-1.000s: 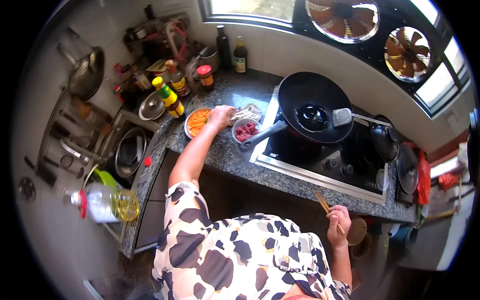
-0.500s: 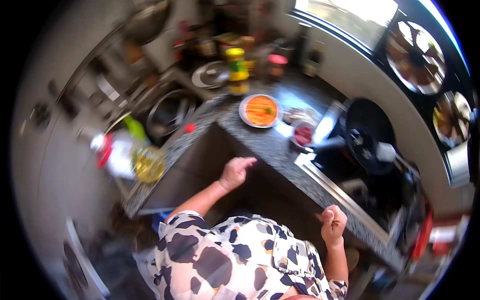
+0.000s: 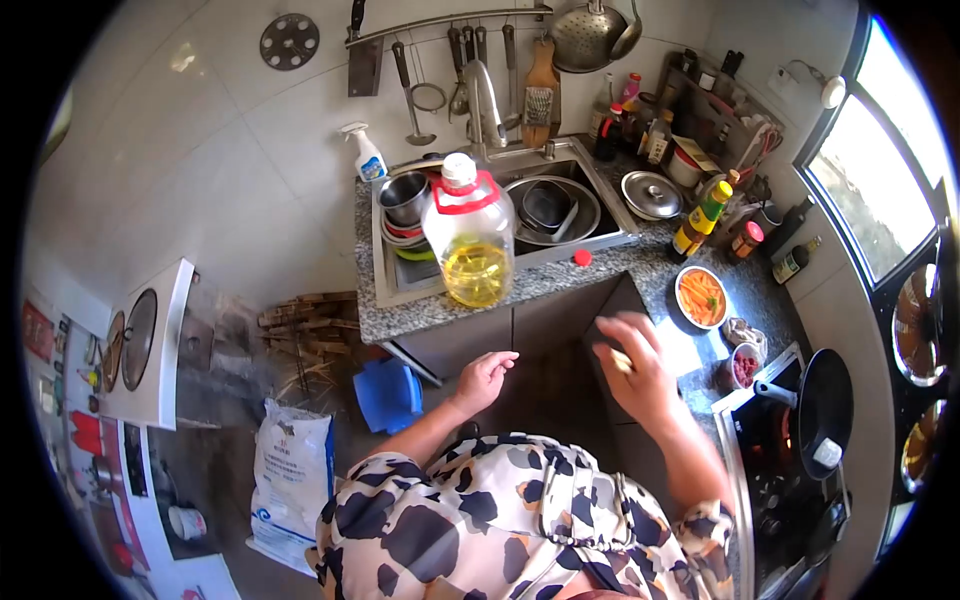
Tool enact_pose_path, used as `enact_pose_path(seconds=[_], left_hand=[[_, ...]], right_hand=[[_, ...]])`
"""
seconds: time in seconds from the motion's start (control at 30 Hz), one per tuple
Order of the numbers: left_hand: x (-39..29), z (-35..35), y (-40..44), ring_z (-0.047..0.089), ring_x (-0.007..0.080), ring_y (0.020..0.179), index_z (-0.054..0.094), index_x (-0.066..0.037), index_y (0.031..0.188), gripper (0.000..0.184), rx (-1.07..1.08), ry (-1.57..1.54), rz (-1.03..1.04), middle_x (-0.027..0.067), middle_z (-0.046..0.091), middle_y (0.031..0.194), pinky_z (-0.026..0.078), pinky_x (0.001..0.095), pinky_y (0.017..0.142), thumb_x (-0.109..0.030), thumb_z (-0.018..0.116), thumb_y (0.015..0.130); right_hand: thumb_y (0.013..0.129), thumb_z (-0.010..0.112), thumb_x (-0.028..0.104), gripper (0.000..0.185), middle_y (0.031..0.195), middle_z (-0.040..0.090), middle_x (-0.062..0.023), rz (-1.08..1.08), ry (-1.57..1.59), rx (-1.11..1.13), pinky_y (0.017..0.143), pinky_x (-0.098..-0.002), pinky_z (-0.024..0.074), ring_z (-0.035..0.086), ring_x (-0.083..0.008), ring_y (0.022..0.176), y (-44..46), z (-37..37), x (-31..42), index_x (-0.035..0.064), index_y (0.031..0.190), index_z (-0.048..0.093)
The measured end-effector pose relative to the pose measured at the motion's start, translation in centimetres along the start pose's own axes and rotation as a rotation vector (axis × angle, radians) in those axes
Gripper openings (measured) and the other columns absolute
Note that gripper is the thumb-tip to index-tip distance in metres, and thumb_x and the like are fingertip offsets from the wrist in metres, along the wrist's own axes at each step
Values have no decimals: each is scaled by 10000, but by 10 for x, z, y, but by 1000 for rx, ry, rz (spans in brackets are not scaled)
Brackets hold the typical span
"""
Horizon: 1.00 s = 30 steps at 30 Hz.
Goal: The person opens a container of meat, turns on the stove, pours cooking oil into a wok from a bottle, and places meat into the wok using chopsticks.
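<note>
My left hand (image 3: 485,380) hovers in front of the counter, fingers loosely extended, holding nothing I can see. Farther right, my right hand (image 3: 640,372) is raised near the counter's inner corner, its slightly blurred fingers apart and bent. The nearest large thing is a clear plastic oil jug (image 3: 478,272) with a red handle and white top, partly filled with yellow oil, standing at the counter edge before the sink. A red cap (image 3: 582,258) lies on the granite. Beyond my right hand are a bowl of orange strips (image 3: 701,298) and a small bowl of red pieces (image 3: 744,366).
The sink (image 3: 622,238) holds pots and bowls. A lidded steel dish (image 3: 651,194) and a yellow-capped bottle (image 3: 703,220) stand at the corner. Right, a black wok (image 3: 826,410) sits on the stove. A blue bin (image 3: 388,396) and white sack (image 3: 291,485) are on the floor.
My view has turned left, bringing the sink and oil jug toward the middle. My right hand has risen from beside the stove toward the counter corner, its fingers loosening from a closed shape.
</note>
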State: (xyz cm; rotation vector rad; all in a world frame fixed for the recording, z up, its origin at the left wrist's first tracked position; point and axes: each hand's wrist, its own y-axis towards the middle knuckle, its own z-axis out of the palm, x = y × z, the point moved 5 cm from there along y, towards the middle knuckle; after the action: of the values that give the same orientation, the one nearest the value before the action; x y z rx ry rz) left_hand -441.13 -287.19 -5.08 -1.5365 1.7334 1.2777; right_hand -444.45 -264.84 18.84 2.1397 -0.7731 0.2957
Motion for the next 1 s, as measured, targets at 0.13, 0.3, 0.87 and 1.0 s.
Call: enact_pose_path(seconds=[0.13, 0.3, 0.87, 1.0], left_hand=[[19, -63, -1, 672, 224, 820, 648, -51, 1075, 264, 19, 7, 7, 119, 677, 898, 531, 313, 727, 40, 519, 864], [74, -117, -19, 679, 180, 836, 660, -35, 1067, 182, 10, -73, -152, 108, 698, 916, 530, 273, 749, -14, 571, 910], [145, 12, 29, 558, 312, 1113, 485, -53, 1306, 422, 323, -1229, -613, 154, 542, 1283, 451, 442, 962, -278, 489, 949], [104, 45, 23, 497, 325, 1187, 488, -41, 1322, 488, 378, -851, -65, 155, 494, 1323, 386, 466, 1041, -279, 540, 899]], right_hand=[[771, 661, 70, 425, 1229, 586, -138, -25, -148, 89, 739, -412, 562, 646, -329, 965, 104, 83, 15, 85, 1190, 592], [829, 616, 255, 212, 905, 619, -95, -40, -458, 431, 538, -390, 534, 669, -251, 770, 172, 172, -22, 111, 985, 604], [838, 638, 292, 235, 736, 649, -100, 359, -508, -198, 578, -413, 530, 673, -289, 680, 101, 20, 59, 69, 900, 596], [821, 673, 243, 212, 706, 590, -94, 381, -502, -257, 513, -388, 495, 630, -284, 617, 36, -1, 67, 79, 860, 545]])
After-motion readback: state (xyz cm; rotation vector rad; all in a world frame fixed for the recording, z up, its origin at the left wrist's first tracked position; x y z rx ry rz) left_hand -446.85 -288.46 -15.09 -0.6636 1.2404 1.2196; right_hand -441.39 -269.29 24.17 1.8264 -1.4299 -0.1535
